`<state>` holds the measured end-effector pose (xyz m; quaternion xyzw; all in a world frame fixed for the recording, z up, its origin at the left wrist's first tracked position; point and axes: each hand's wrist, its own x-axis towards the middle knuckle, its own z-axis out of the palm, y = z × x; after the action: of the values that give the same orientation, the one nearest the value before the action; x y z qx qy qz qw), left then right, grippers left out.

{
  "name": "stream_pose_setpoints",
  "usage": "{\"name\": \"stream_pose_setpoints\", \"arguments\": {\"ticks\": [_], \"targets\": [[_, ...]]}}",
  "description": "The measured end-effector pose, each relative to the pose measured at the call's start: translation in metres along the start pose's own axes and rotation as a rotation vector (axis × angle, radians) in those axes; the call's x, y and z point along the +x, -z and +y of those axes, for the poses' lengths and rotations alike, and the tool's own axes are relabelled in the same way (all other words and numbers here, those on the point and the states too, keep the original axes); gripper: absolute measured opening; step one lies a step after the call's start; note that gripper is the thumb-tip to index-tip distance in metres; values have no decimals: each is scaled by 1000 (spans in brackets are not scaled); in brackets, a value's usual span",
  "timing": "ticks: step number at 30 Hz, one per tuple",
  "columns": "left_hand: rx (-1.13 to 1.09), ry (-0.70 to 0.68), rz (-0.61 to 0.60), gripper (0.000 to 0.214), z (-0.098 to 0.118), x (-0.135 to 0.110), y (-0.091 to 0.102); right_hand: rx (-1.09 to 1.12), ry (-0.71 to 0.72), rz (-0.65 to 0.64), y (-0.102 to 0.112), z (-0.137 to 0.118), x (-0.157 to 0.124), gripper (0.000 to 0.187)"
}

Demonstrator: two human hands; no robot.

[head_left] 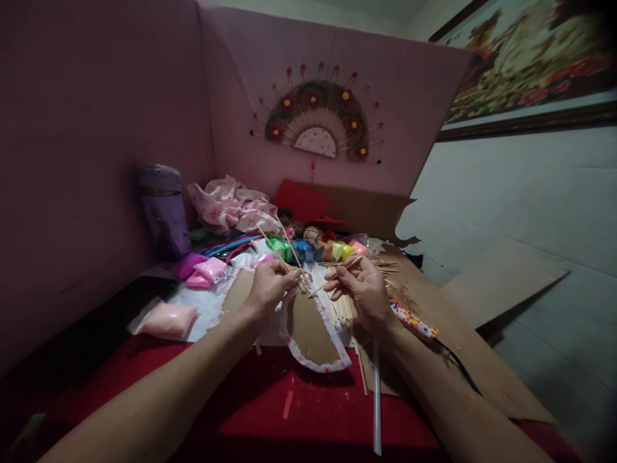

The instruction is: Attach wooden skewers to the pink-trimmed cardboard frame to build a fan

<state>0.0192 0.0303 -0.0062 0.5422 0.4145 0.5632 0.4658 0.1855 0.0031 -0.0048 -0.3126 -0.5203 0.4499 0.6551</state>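
Note:
Pinched between thumb and fingers of my left hand (274, 283) are a few thin wooden sticks (292, 243), their ends pointing up and away. My right hand (359, 286) grips another wooden stick (321, 288), held slantwise with its tip close to the left hand's sticks. Beneath both hands lies a half-round cardboard piece (313, 328), edged with white and pink patterned fabric. A row of loose wooden sticks (341, 308) sits just right of it, partly under my right hand. A translucent glue stick (376, 405) lies near my right forearm.
Bags of coloured clay (168, 318) and a pink cloth (231, 206) crowd the left and back. A purple tumbler (164, 212) stands back left. A flower-patterned handle (413, 320) with a black cord lies right on brown cardboard (482, 373). A decorated fan (315, 122) hangs on the pink board.

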Motion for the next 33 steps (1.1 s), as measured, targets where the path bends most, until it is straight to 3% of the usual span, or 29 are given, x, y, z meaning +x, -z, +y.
{"name": "stream_pose_setpoints", "arguments": {"ticks": [7, 17, 27, 33], "targets": [[-6, 79, 37, 21, 3, -1, -2, 40, -14, 31, 1, 5, 0, 27], [-14, 87, 27, 22, 4, -2, -2, 22, 37, 68, 0, 4, -1, 27], [-30, 87, 16, 21, 5, -3, -3, 66, -9, 34, -1, 7, -3, 26], [-24, 92, 18, 21, 4, -3, -3, 117, 15, 100, 1, 6, -1, 27]]}}
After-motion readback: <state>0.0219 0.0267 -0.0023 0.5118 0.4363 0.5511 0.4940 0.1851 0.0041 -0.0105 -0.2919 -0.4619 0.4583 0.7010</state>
